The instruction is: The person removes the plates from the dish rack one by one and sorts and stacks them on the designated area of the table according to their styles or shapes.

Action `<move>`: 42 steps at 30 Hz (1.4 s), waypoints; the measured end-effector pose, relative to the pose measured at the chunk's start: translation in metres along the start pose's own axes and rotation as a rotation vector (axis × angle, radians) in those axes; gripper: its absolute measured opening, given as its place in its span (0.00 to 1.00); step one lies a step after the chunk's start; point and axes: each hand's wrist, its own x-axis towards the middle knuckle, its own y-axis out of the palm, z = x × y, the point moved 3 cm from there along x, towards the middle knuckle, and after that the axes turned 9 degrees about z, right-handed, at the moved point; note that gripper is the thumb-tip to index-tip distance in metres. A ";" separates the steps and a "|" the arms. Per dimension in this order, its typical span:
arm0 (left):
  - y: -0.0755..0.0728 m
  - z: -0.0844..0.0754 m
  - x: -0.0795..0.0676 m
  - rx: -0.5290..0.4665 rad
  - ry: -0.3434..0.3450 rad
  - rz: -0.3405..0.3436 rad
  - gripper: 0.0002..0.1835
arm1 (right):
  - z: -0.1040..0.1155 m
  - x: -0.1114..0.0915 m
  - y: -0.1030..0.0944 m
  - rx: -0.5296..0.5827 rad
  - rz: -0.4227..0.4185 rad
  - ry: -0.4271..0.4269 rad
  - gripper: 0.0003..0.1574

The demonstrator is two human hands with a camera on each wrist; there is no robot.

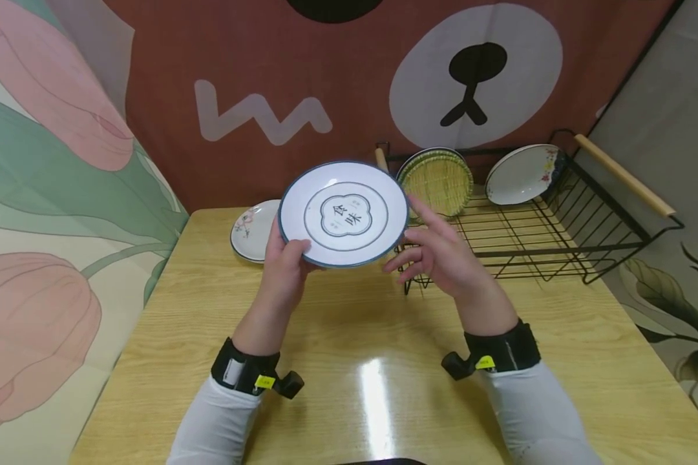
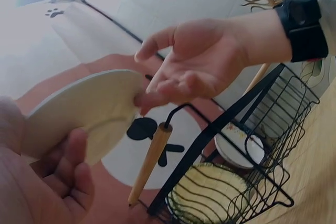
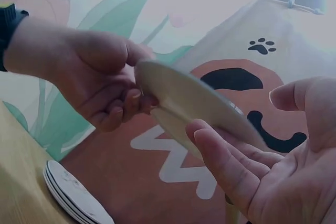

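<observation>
A white plate (image 1: 326,184) with a blue rim and dark characters in its middle is held up above the table, its face tilted toward the head camera. My left hand (image 1: 283,274) grips its left edge, thumb over the rim and fingers curled beneath, as the right wrist view shows. At the opposite edge is my right hand (image 1: 450,261), its fingers spread and its thumb off the plate. In the left wrist view, fingertips of this right hand (image 2: 202,59) reach the plate's underside (image 2: 100,108) at the edge; whether they bear any weight I cannot tell.
Behind the held plate, a stack of flowered plates (image 3: 73,192) lies on the wooden table (image 1: 203,336). A black wire rack (image 1: 535,248) with wooden handles stands at the back right. It holds a yellow-green woven-looking round piece (image 1: 439,184) and a tilted flowered plate (image 1: 518,177).
</observation>
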 end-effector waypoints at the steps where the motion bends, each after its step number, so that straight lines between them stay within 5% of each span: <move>1: -0.003 0.001 0.001 -0.005 0.000 -0.031 0.38 | -0.001 0.000 0.001 0.014 0.012 0.002 0.46; 11: -0.053 0.022 0.018 -0.030 0.041 -0.355 0.39 | -0.009 0.002 0.008 -0.012 0.067 0.019 0.45; 20: -0.105 0.051 0.024 -0.022 -0.026 -0.535 0.41 | -0.026 0.010 0.021 -0.077 0.053 0.142 0.45; 30: -0.146 0.084 0.020 -0.049 -0.162 -0.671 0.38 | -0.043 0.016 0.027 -0.115 0.042 0.249 0.47; 42: -0.163 0.095 0.014 0.008 -0.237 -0.775 0.34 | -0.045 0.018 0.029 -0.107 0.065 0.241 0.48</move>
